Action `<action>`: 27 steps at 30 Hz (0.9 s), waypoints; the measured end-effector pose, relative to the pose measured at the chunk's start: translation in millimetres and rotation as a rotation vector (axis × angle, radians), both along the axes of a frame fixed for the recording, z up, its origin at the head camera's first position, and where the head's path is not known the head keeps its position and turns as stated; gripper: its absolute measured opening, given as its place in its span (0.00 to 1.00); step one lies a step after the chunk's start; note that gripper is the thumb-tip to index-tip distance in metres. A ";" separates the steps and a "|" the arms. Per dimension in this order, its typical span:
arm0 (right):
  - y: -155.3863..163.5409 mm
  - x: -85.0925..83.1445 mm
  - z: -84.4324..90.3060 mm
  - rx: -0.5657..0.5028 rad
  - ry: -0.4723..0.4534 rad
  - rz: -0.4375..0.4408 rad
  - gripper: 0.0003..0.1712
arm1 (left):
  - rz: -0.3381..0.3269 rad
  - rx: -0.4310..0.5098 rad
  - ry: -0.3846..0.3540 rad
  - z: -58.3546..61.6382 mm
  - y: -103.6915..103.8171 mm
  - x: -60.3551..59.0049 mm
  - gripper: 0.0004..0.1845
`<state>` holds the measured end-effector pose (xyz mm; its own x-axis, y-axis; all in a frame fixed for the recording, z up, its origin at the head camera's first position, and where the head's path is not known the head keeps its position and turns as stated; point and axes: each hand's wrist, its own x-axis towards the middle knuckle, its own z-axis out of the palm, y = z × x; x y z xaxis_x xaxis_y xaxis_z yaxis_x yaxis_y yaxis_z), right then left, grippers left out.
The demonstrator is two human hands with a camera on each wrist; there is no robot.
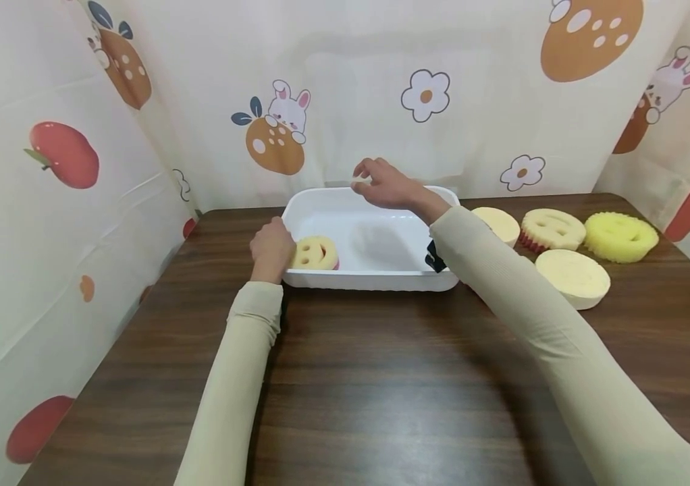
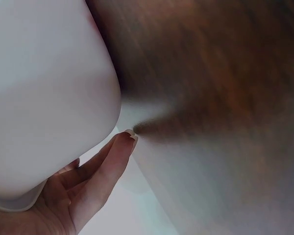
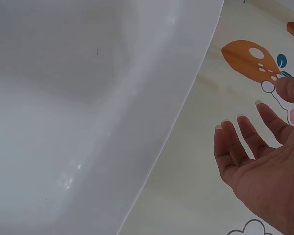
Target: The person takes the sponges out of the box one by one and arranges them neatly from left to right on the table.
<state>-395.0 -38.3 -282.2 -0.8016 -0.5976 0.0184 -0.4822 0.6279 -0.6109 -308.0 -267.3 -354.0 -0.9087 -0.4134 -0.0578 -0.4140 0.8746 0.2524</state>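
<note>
The smiley sponge (image 1: 316, 253) lies in the white tub (image 1: 375, 280) just beside the left hand (image 1: 272, 248), which steadies the tub's end wall with straight fingers; the right hand (image 1: 384, 182) hovers empty and relaxed over the far rim.

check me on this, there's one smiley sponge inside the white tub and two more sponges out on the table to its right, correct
Not quite: the head view shows four sponges on the table right of the white tub, not two. One smiley sponge does lie inside the tub.

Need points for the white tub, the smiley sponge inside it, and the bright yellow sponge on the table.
white tub (image 1: 369, 281): head view, near wall of its rim.
smiley sponge (image 1: 314, 253): head view, middle of its face, inside the tub's left end.
bright yellow sponge (image 1: 620, 236): head view, centre of its top, far right on the table.
</note>
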 end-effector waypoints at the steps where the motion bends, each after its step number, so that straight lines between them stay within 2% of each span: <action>1: -1.2 0.3 -0.4 0.002 -0.002 0.000 0.26 | 0.003 0.000 -0.002 -0.1 0.1 0.1 0.23; 10: -7.8 -1.3 -0.7 -0.011 0.011 0.014 0.26 | 0.001 -0.009 0.017 2.4 2.5 0.6 0.22; 27: -14.3 -7.9 -4.3 -0.027 0.020 0.022 0.27 | 0.008 -0.004 0.042 -0.2 1.6 -0.7 0.22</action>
